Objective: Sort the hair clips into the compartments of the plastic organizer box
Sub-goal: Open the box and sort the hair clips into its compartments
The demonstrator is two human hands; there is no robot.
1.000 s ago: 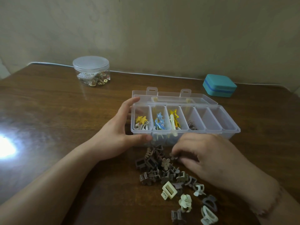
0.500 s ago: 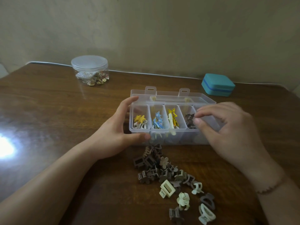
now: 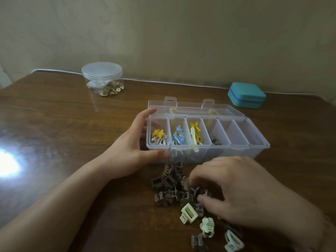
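A clear plastic organizer box (image 3: 258,150) stands open on the table, lid folded back. Its left compartments hold yellow star clips (image 3: 158,134), blue clips (image 3: 178,136) and yellow-white clips (image 3: 195,132); the fourth holds dark brown clips (image 3: 214,140). The two right compartments look empty. My left hand (image 3: 131,148) grips the box's left end. A pile of brown and cream claw clips (image 3: 172,190) lies in front of the box. My right hand (image 3: 236,190) rests on the pile, fingers curled over clips; whether it grips one is hidden.
A clear lidded jar (image 3: 102,79) with trinkets stands at the back left. A teal case (image 3: 246,94) sits at the back right. A white cable (image 3: 163,82) runs along the wall. Bright glare (image 3: 7,164) marks the table's left side.
My right hand went from the pile up to the fourth compartment, left a brown clip there, and has come back down onto the pile. The left hand stayed on the box.
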